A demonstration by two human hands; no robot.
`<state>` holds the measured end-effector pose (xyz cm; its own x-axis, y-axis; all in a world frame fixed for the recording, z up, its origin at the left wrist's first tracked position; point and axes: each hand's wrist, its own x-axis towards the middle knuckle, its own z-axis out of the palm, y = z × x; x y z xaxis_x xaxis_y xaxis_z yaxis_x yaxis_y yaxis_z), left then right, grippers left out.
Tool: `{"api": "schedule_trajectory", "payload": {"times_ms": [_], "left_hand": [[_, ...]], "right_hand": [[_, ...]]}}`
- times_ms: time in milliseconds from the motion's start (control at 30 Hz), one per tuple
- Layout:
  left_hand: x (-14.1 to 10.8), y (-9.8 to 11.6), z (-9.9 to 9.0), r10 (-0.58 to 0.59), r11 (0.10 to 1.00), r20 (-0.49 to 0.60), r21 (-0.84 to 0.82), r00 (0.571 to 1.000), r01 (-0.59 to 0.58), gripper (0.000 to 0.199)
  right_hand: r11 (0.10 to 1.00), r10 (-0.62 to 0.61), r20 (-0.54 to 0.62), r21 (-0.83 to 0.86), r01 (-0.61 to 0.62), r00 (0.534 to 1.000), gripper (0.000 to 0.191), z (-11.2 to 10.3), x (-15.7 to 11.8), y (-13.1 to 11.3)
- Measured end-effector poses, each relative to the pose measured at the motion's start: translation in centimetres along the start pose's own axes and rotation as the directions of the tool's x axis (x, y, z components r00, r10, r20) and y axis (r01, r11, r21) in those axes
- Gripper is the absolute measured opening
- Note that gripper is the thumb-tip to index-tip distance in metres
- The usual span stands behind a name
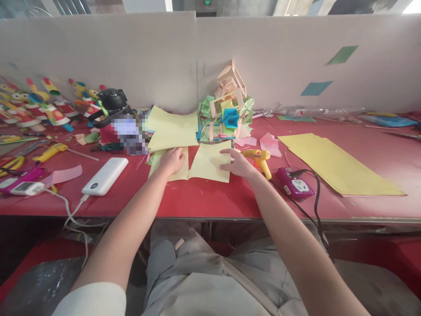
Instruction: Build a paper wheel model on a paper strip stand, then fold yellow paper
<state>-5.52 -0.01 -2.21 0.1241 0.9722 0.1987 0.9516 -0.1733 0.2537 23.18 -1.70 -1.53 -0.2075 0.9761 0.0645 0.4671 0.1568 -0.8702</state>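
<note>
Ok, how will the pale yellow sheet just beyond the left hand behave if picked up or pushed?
The pale yellow sheet is probably floppy: its upper edge already curves. It looks thin, so likely light for its size. It overlaps the paper under the left hand, so a push might slide it across that.

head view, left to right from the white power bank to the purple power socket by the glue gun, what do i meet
White power bank → left hand → right hand → yellow glue gun → purple power socket.

Glue gun [262, 163] obst. nr R hand [239, 163]
</note>
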Motion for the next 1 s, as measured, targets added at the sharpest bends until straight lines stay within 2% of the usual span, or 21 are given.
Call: {"api": "schedule_trajectory", "payload": {"times_ms": [533,1000], "left_hand": [[0.0,0.1,0.0,-0.007,1.0,-0.009,-0.007,1.0,0.007,0.035],[-0.2,0.4,-0.3,-0.032,0.999,0.016,-0.034,0.999,0.033,0.038]], "right_hand": [[0.999,-0.029,0.027,-0.044,0.03,0.999,0.058,-0.4,-0.2,-0.1],[0.997,0.051,0.063,-0.065,-0.047,0.997,0.067,-1.2,-0.9,-0.8]]}}
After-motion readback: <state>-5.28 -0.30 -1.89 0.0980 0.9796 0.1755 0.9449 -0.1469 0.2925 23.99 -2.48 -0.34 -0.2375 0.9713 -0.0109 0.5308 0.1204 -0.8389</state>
